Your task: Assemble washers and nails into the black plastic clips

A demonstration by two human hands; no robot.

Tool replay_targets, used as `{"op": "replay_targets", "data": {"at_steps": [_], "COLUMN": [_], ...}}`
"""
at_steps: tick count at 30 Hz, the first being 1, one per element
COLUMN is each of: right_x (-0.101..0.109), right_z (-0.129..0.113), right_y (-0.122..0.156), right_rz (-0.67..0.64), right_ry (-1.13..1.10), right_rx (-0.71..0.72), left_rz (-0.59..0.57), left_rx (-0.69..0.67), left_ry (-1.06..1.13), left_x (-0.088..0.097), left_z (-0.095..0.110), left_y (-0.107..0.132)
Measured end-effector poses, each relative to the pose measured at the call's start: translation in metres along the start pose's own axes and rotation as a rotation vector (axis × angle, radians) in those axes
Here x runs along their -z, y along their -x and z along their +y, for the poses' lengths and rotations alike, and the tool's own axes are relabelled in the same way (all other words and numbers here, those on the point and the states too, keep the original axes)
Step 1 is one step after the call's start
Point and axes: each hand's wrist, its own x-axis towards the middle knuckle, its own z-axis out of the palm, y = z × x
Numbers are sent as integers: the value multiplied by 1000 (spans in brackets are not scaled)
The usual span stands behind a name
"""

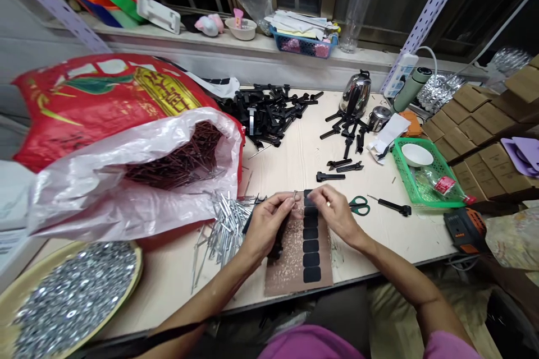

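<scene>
My left hand [267, 221] is closed around a black plastic part and pinches a thin metal pin at its fingertips. My right hand [334, 210] is closed too, its fingertips pinched on a black pad at the top of a brown sheet [295, 269]. That sheet carries a column of black rectangular pads [311, 247] and lies on the table under both hands. A heap of loose silver pins [225, 224] lies just left of my left hand.
A red and white bag [138, 174] of dark nails fills the left. A round tray [63, 297] of small metal washers sits front left. Black plastic parts [269, 109] pile at the back; scissors [359, 206], a green basket [429, 176], a kettle [356, 95], a drill [465, 227] stand right.
</scene>
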Motion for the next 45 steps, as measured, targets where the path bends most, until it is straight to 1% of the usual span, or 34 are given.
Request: {"op": "replay_targets", "data": {"at_steps": [2, 4, 7, 8, 10, 11, 12, 13, 15, 17, 18, 20, 22, 23, 26, 28, 30, 32, 34, 35, 36, 37, 39, 40, 41, 42, 43, 45], "right_x": [-7, -18, -30, -32, -31, -27, -22, -15, 2, 19, 26, 33, 34, 33, 27, 23, 21, 21, 24, 26, 28, 30, 33, 33, 32, 31, 29, 23], "right_z": [1, 2, 1, 0, -2, -1, 1, 4, 16, 32, 41, 58, 72, 78, 88, 89, 85, 77, 68, 66, 65, 67, 73, 76, 78, 79, 77, 71], "right_y": [7, 12, 16, 16, 17, 17, 17, 18, 19, 22, 23, 24, 19, 13, -5, -6, 13, 47, 76, 82, 82, 73, 43, 26, 12, 4, 3, 20], "right_rz": [-76, -61, -2, -16, -104, -150, -173, -165, -68, 26, 42, 14, -36, -55, -100, -137, -197, -290, -445, -443, -408, -343, -214, -187, -171, -168, -181, -252], "right_ry": [-221, -349, -506, -584, -728, -757, -736, -656, -343, 53, 236, 522, 709, 774, 865, 847, 749, 587, 452, 452, 486, 545, 680, 733, 769, 787, 781, 703], "right_rx": [-67, -88, -141, -187, -297, -333, -335, -297, -137, 63, 152, 290, 382, 412, 455, 480, 571, 754, 993, 1003, 956, 855, 607, 527, 484, 470, 491, 640], "left_rz": [90, 142, 159, 155, 151, 148, 140, 120, 45, -23, -28, -17, -20, -29, -72, -90, -75, -46, -25, -19, -16, -14, -23, -30, -37, -41, -41, -38], "left_rx": [-29, -39, -68, -74, -70, -62, -54, -47, -49, -95, -150, -305, -459, -510, -580, -602, -615, -614, -604, -600, -598, -595, -589, -586, -583, -581, -580, -583], "left_ry": [94, 135, 97, 72, 28, 12, -7, -39, -175, -417, -559, -796, -960, -1023, -1158, -1199, -1202, -1185, -1170, -1167, -1165, -1164, -1168, -1174, -1183, -1193, -1203, -1215], "left_x": [-6, -12, -21, -23, -25, -25, -24, -22, -14, -3, 3, 14, 23, 27, 34, 37, 39, 40, 40, 40, 40, 40, 40, 41, 41, 41, 41, 41], "left_z": [-1, -2, 1, 2, 4, 4, 3, 1, -6, -19, -27, -45, -63, -71, -89, -96, -99, -101, -101, -101, -101, -101, -100, -101, -101, -101, -101, -101], "left_y": [-3, -3, 0, 1, 2, 2, 1, 1, 0, 2, 3, 7, 12, 14, 17, 18, 19, 21, 22, 22, 22, 22, 22, 22, 22, 21, 21, 22]}}
